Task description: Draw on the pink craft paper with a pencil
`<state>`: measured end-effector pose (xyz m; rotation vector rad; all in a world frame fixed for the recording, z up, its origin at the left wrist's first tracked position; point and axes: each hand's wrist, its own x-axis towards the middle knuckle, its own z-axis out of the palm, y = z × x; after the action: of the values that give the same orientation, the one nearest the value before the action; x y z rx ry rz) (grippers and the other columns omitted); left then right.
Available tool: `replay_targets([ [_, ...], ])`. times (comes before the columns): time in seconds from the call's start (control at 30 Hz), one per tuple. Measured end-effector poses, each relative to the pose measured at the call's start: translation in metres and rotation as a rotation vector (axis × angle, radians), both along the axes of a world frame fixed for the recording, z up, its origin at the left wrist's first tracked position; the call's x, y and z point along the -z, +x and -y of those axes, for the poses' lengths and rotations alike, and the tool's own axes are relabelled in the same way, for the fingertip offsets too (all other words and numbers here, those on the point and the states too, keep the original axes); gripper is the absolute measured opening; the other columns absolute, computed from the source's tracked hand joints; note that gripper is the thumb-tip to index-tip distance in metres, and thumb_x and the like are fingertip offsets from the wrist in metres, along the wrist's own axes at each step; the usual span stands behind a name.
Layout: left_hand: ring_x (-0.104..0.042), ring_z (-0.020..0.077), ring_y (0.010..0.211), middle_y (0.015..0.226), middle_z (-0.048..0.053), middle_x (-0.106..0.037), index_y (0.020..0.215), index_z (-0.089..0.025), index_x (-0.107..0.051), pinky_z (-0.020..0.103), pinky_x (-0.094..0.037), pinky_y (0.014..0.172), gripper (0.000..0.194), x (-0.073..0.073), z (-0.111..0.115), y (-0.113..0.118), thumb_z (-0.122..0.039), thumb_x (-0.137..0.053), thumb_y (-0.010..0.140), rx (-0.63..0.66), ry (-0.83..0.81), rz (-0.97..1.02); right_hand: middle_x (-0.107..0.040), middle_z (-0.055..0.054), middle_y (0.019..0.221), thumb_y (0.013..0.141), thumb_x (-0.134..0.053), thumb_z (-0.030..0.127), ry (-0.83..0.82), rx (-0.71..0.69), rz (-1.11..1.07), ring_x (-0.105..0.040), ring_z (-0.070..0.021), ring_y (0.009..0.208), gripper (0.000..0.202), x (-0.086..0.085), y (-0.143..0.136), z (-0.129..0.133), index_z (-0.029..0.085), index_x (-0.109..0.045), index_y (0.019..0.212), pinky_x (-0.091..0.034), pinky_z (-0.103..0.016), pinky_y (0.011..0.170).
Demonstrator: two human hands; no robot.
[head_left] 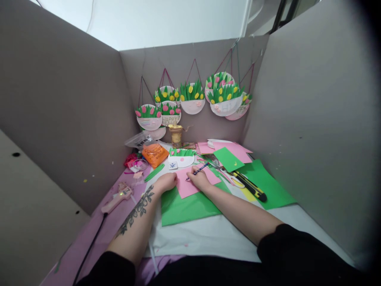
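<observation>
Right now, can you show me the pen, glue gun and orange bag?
Pen (201,168): head view, upper barrel.
Glue gun (119,199): head view, middle of its body.
Orange bag (155,154): head view, its printed front.

Black sleeves (287,246), leafy left-forearm tattoo (138,211)

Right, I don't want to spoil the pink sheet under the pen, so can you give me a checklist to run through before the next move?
1. Pen held: ok, in the right grip, point downward over the pink sheet.
2. Left grip beside the pink sheet: ok, at its left edge; how firmly it presses, cannot tell.
3. Backing under the pink sheet: ok, a larger green sheet.
4. Cutter away from the pink sheet: ok, off to the right.
5. Glue gun light off: not ok, the light is lit.
</observation>
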<state>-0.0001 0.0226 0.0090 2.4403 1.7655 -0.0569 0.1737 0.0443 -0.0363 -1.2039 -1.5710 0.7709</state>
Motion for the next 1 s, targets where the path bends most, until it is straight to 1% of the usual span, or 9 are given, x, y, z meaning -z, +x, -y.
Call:
replay_targets([
  [0.1, -0.061, 0.0188, 0.084, 0.094, 0.01, -0.067, 0.089, -0.015, -0.061, 0.025, -0.044, 0.07, 0.022, -0.001, 0.001, 0.001, -0.026, -0.043, 0.081, -0.005, -0.002, 0.003, -0.039, 0.007, 0.044, 0.065, -0.052, 0.03, -0.007, 0.0, 0.006, -0.041, -0.01, 0.044, 0.021, -0.001, 0.0, 0.001, 0.021, -0.036, 0.054, -0.031, -0.02, 0.044],
  [0.33, -0.062, 0.0194, 0.083, 0.094, 0.01, -0.067, 0.089, -0.016, -0.061, 0.026, -0.044, 0.068, 0.024, 0.001, 0.0, -0.001, -0.027, -0.042, 0.081, 0.004, 0.008, 0.0, -0.041, 0.008, 0.041, 0.066, -0.053, 0.029, -0.04, -0.02, -0.009, -0.043, -0.0097, 0.039, 0.022, -0.005, -0.001, 0.005, 0.021, -0.036, 0.055, -0.031, -0.02, 0.042],
  [0.63, -0.062, 0.0204, 0.084, 0.095, 0.011, -0.067, 0.09, -0.015, -0.061, 0.027, -0.044, 0.07, 0.025, -0.005, 0.003, 0.001, -0.027, -0.041, 0.081, 0.001, 0.001, -0.014, -0.041, 0.008, 0.04, 0.065, -0.055, 0.029, -0.038, -0.032, -0.01, -0.042, -0.0095, 0.04, 0.023, -0.008, -0.002, 0.008, 0.021, -0.036, 0.054, -0.031, -0.02, 0.042],
  [0.87, -0.062, 0.0204, 0.086, 0.094, 0.01, -0.067, 0.09, -0.015, -0.061, 0.026, -0.045, 0.07, 0.024, -0.001, 0.001, 0.0, -0.025, -0.041, 0.081, -0.004, -0.002, -0.003, -0.043, 0.008, 0.04, 0.066, -0.056, 0.031, -0.097, -0.084, -0.071, -0.044, -0.0103, 0.038, 0.023, -0.009, -0.003, 0.01, 0.022, -0.038, 0.056, -0.031, -0.021, 0.04],
  [1.0, -0.062, 0.0211, 0.087, 0.096, 0.011, -0.067, 0.091, -0.015, -0.061, 0.028, -0.045, 0.071, 0.024, 0.0, 0.001, 0.0, -0.026, -0.041, 0.082, -0.001, 0.0, 0.0, -0.045, 0.007, 0.04, 0.066, -0.057, 0.031, -0.084, -0.085, -0.056, -0.044, -0.0101, 0.038, 0.025, -0.01, -0.003, 0.011, 0.021, -0.038, 0.055, -0.032, -0.021, 0.041],
])
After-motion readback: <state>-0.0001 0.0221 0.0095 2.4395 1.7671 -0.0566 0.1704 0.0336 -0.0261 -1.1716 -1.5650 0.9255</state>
